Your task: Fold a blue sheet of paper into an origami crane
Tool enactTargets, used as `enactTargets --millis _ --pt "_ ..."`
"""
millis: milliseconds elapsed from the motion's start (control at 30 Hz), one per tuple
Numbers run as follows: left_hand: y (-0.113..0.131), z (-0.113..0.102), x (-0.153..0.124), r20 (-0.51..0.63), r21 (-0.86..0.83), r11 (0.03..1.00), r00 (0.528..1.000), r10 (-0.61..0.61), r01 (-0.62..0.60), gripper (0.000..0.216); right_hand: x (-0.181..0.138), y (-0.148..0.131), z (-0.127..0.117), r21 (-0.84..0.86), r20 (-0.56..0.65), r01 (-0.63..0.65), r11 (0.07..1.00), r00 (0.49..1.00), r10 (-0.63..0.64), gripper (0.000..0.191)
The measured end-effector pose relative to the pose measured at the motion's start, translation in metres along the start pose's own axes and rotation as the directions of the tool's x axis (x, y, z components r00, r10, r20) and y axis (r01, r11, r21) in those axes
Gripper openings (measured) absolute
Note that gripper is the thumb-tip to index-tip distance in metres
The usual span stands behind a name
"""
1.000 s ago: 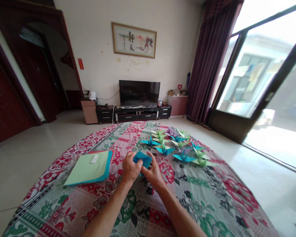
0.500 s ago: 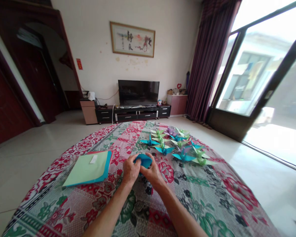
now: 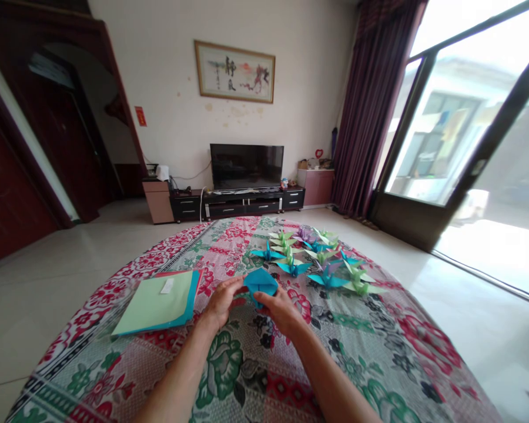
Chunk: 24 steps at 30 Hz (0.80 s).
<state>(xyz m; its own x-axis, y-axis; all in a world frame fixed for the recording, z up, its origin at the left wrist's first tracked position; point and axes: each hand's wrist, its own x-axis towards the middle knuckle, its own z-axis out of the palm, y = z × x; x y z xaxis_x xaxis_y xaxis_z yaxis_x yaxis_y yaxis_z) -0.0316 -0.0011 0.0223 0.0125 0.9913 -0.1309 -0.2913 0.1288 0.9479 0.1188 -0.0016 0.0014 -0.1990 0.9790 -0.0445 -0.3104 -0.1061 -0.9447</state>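
Note:
A sheet of blue origami paper [image 3: 261, 281], folded into a small kite-like shape with a pointed top, is held just above the table between both hands. My right hand [image 3: 281, 306] pinches its lower right part, the thumb lying across the front. At the left edge, the fingers of my left hand [image 3: 223, 301] hold the paper; their tips are partly hidden. Beyond the right hand stand several folded paper cranes in blue, green and purple, the nearest a blue crane [image 3: 328, 278] and a green crane [image 3: 362, 284].
A stack of green, blue and red paper sheets [image 3: 156, 305] lies left of my hands, a small white slip [image 3: 167, 286] on top. The round table wears a flowered tablecloth [image 3: 229, 364]. A television [image 3: 247, 167] on a low cabinet is against the far wall.
My left hand has shifted left, its thumb off the front of the paper. The blue paper now faces me flatter, showing more of its surface, with the right thumb lower on it.

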Motion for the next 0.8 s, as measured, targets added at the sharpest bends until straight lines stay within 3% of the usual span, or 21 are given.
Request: enactTargets --millis 300,633,800 --pt "-0.007 -0.012 0.003 0.179 -0.012 0.998 0.982 -0.057 0.06 0.04 -0.006 -0.011 -0.001 0.003 0.074 -0.067 0.998 0.995 0.067 0.039" --pt "-0.005 -0.014 0.003 0.095 0.105 0.992 0.993 -0.076 0.066 0.037 -0.007 -0.012 -0.005 -0.054 0.175 -0.145 0.988 0.973 0.152 0.041" --pt "-0.006 -0.012 0.003 0.071 0.099 0.993 0.995 -0.067 0.06 0.031 -0.005 -0.008 -0.007 -0.038 0.246 -0.101 0.994 0.963 0.107 0.045"
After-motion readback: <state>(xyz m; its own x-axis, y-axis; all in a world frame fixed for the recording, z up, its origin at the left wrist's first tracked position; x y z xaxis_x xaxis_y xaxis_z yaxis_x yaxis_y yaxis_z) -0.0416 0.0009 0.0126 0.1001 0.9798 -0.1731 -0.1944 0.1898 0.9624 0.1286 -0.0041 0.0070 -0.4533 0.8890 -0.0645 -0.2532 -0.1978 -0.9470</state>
